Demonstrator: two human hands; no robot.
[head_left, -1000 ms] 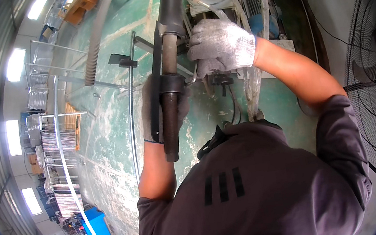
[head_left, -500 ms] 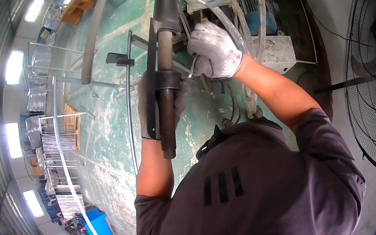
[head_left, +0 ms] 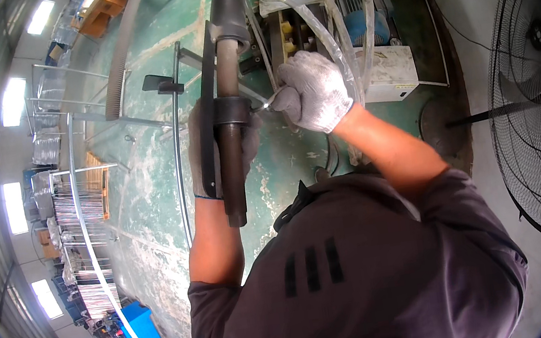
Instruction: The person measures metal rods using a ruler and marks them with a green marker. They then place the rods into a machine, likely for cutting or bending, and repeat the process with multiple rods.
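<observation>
A dark metal collar sits round a steel shaft that sticks out toward me from a thick black cylinder. A flat black bar runs along the shaft's left side. My left hand, in a whitish knit glove, wraps round the shaft and bar from below; most of its fingers are hidden behind them. To the right of the collar, my gloved right hand is closed on a thin silver hex key. The key's tip points at the collar's side and seems to touch it.
Clear hoses hang beyond my right hand, near a blue motor and a white box. At right stands a large fan. A metal stand with a black plate rises left of the shaft, and a ribbed hose hangs farther left.
My right hand has turned slightly and brought the hex key's tip closer to the collar's side. My left hand keeps its hold. The whole view has shifted a little.
</observation>
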